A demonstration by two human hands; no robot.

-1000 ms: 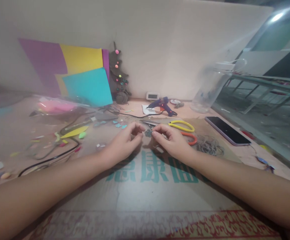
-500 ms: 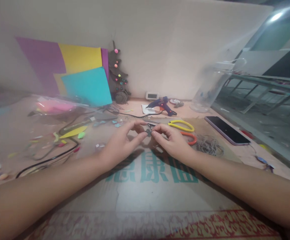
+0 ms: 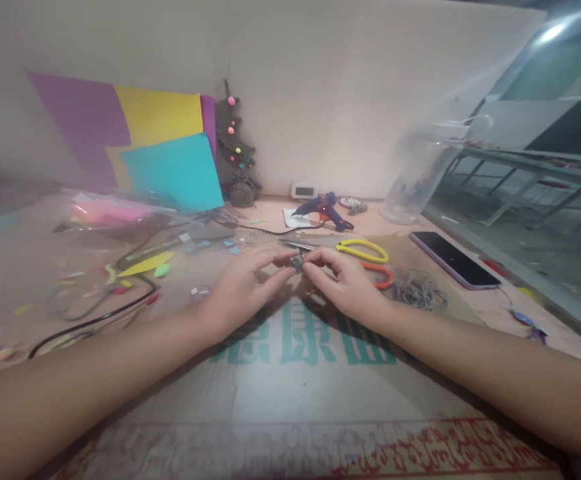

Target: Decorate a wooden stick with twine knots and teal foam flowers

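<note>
My left hand [image 3: 243, 283] and my right hand [image 3: 343, 277] meet over the middle of the mat. Pinched between both sets of fingertips is a small grey piece [image 3: 297, 263]; it resembles coiled cord, but its exact kind is too small to tell. A thin strand seems to hang below the right fingers. Just behind the hands lie scissors [image 3: 363, 251] with a yellow handle loop, the blade pointing left. An orange handle loop [image 3: 383, 275] shows beside my right hand, partly covered by it. Farther right is a tangle of grey cord [image 3: 420, 291].
A glue gun [image 3: 327, 210] rests at the back near a small white digital display [image 3: 304, 191]. A clear jug [image 3: 413, 177] and a phone [image 3: 453, 260] are on the right. Coloured sheets [image 3: 175, 173] and a decorated tree [image 3: 240, 147] lean on the wall. Scraps and a black cable [image 3: 95, 317] cover the left.
The left fingers have shifted slightly around the grey piece, exposing more of it and of the scissors' blade behind. Both hands stay in nearly the same place.
</note>
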